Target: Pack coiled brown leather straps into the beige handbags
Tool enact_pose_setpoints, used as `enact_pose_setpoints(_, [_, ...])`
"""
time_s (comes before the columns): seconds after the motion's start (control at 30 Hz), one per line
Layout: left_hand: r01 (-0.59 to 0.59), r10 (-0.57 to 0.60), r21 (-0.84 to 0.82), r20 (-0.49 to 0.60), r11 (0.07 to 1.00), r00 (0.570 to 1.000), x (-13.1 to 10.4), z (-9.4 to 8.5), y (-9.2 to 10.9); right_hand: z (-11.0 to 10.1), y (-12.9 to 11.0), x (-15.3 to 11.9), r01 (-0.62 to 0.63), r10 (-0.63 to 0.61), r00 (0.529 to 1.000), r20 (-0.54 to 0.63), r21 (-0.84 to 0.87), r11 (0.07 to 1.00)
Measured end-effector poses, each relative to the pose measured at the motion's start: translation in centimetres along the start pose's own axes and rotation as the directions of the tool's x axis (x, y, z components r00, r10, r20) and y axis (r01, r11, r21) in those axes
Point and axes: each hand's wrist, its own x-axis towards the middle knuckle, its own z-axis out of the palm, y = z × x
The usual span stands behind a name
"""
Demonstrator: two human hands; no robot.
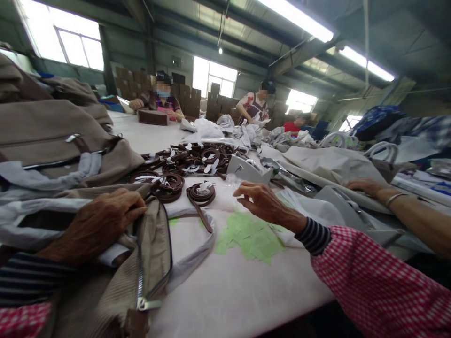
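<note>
My left hand (102,220) grips the upper edge of a taupe handbag (121,286) at the lower left, its fingers closed over the rim. The bag's zipper (141,277) is undone, and the pale lining (151,239) shows. White wrapping covers the bag's handle (192,263), which lies to the right. Over the table, my right hand (262,204) reaches forward with its fingers partly bent and apart. Close to its fingertips is some clear plastic (230,180). A coiled brown strap (200,193) sits left of that hand, and green paper slips (246,237) lie below it.
More brown straps (197,157) are heaped mid-table. Another taupe bag (52,136) stands left. A person's hand (366,186) rests on grey material (331,164) at right. Crumpled white paper (243,131) lies farther back, near co-workers (257,103). A grey tape dispenser-like object (248,169) stands centrally.
</note>
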Motion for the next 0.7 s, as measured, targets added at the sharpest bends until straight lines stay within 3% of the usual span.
enact_pose_setpoints(0.3, [-0.014, 0.014, 0.005, -0.023, 1.000, 1.000, -0.1, 0.3, -0.2, 3.9, 1.4, 1.1, 0.053, -0.053, 0.998, -0.012, -0.054, 0.997])
enact_pose_setpoints(0.43, [-0.014, 0.014, 0.000, -0.026, 1.000, 1.000, -0.1, 0.1, 0.2, 4.2, 1.1, 1.5, 0.088, -0.091, 0.994, -0.064, -0.048, 0.995])
enact_pose_setpoints(0.57, [0.001, -0.001, -0.026, -0.017, 1.000, 1.000, -0.1, -0.1, 0.5, 3.3, -1.3, -1.3, 0.139, -0.136, 0.988, -0.068, 0.036, 0.990])
enact_pose_setpoints(0.7, [-0.006, 0.006, -0.025, -0.013, 1.000, 1.000, -0.1, 0.1, 0.3, 2.8, -4.6, -5.8, 0.140, -0.144, 0.989, 0.039, 0.094, 0.986])
